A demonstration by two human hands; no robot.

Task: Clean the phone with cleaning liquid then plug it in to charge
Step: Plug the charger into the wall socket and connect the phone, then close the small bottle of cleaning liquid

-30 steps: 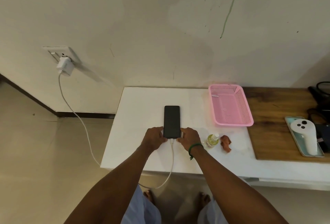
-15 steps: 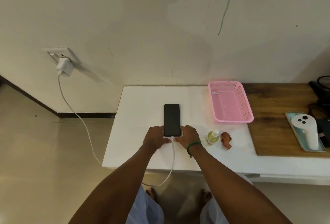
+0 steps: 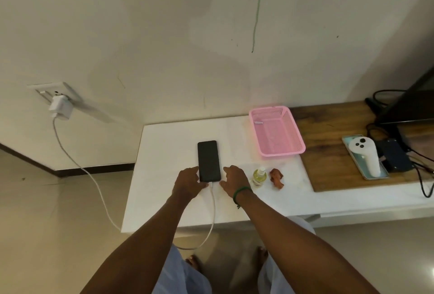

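Note:
A black phone (image 3: 209, 161) lies screen up on the white table (image 3: 164, 153). A white cable (image 3: 213, 202) runs from its near end over the table edge and up to a white charger (image 3: 60, 107) plugged into the wall socket. My left hand (image 3: 189, 182) grips the phone's near left corner. My right hand (image 3: 233, 180) rests just right of the phone, fingers apart, with a thin gap between them. A small spray bottle of yellowish liquid (image 3: 259, 176) stands right of that hand, with a crumpled brown cloth (image 3: 276, 177) beside it.
A pink mesh basket (image 3: 296, 129) sits at the back of the table. To the right, a wooden top (image 3: 328, 160) carries a white controller (image 3: 365, 155) on a teal tray, a black device (image 3: 397, 157), wires and a dark screen (image 3: 413, 106).
My right hand has come slightly off the phone's right edge. My left hand stays at the phone's corner. The view has shifted a little to the right.

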